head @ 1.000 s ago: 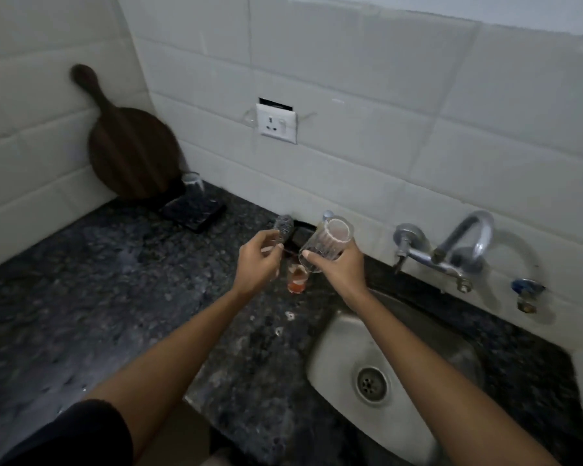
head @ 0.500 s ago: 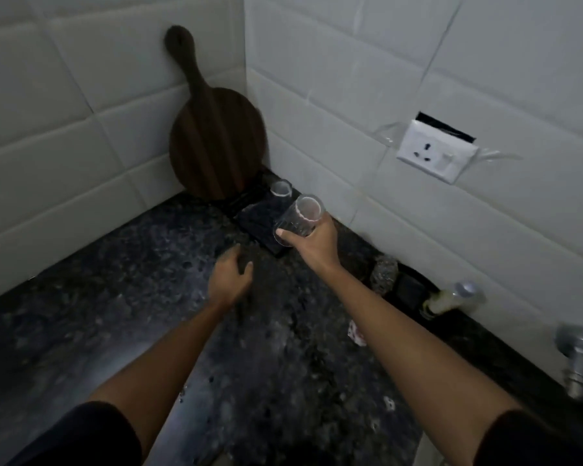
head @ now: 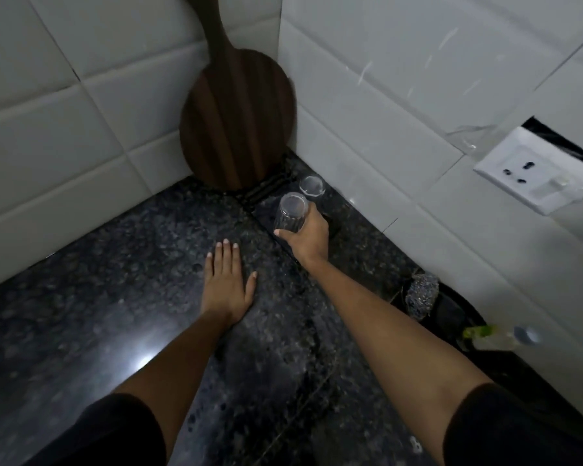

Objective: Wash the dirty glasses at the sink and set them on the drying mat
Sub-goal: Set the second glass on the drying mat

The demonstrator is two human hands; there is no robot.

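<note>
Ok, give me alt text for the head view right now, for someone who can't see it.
The right hand holds a clear glass over the dark drying mat in the counter's corner, beside another glass already there. The left hand rests flat on the granite counter.

Corner crowded. Round wooden board leans upright into the wall corner, its foot at the far end of the drying mat. One glass stands on the mat just in front of the board, close to the right wall. Right hand grips a second glass just short of it; narrow gap between the two.

Left hand lies flat on the dark counter, beside the mat's left edge. Counter left of that hand is open.

Right wall strip blocked: scrubber, then a bottle lying on its side. Socket juts from the tiles above.
</note>
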